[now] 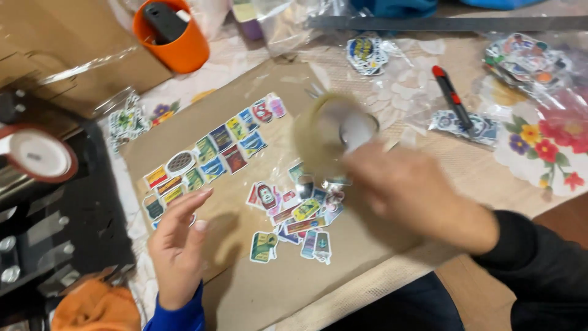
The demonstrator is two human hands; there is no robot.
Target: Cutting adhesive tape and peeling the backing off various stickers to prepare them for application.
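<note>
right hand [407,190] has its fingers clamped on a roll of clear packing tape [334,132], blurred w/ motion, held up over the flat brown cardboard sheet [257,288], just above the loose pile of small colourful stickers [297,214] near the sheet's middle. looks like the roll's kept raised so the tape end can reach the stickers w/o dragging on them, tho that's a guess; the tape end itself is too smeared to make out.

left hand [177,242] w/ blue cuff sits at the sheet's left edge, fingers apart and lightly curled, holding nothing, tips touching or just beside the long diagonal row of stickers [211,156]. probably steadying the cardboard; can't tell if it presses down.

outward: orange plastic cup [171,34] w/ a dark tool in it at top left, red-and-black utility knife [452,98] to the right, clear bags of more stickers [523,61] on the floral tablecloth over the table [545,147]. a red-rimmed tape roll [37,153] sits on black gear at far left, partly cut off. right forearm in a dark sleeve hides the sheet's lower right corner.
</note>
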